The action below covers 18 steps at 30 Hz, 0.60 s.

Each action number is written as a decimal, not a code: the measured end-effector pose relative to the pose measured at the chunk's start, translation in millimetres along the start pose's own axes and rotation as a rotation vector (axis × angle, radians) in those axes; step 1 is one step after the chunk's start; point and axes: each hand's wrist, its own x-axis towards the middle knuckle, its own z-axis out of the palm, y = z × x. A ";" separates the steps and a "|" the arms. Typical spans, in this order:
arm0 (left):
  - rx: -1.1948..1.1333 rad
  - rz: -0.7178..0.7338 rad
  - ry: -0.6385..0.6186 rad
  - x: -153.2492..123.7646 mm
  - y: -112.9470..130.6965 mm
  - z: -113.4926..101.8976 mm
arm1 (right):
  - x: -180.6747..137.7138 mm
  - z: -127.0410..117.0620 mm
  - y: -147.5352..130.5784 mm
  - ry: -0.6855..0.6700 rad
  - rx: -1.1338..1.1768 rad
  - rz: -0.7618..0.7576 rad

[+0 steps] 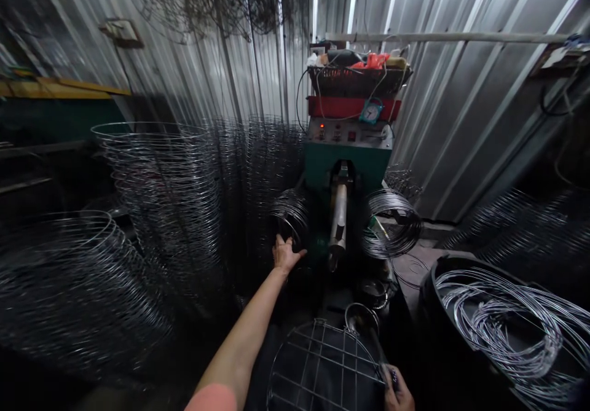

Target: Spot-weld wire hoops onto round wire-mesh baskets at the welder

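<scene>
The left hand [288,254] was open, its fingers at the lower edge of a wire coil [290,215] beside the machine [348,168]. The right hand [399,391] seemed clenched beside a round wire rack [322,362], though the view was poor.

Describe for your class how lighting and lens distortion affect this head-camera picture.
In the head view, the corrugated metal wall bows with wide-angle distortion and shows glare along its ridges; the wire hoop stacks at left blur into shadow; the right hand sits dim at the frame's bottom edge.
</scene>
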 end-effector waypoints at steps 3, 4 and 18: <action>0.040 -0.014 0.106 -3.6 5.3 -13.5 | -4.4 4.7 -10.4 0.034 -0.012 -0.028; 0.062 -0.013 0.124 -3.6 9.0 -19.7 | -6.2 6.2 -14.8 0.049 -0.018 -0.041; 0.184 -0.003 -0.050 0.8 7.5 -23.3 | -18.6 7.4 -39.7 0.050 -0.046 -0.105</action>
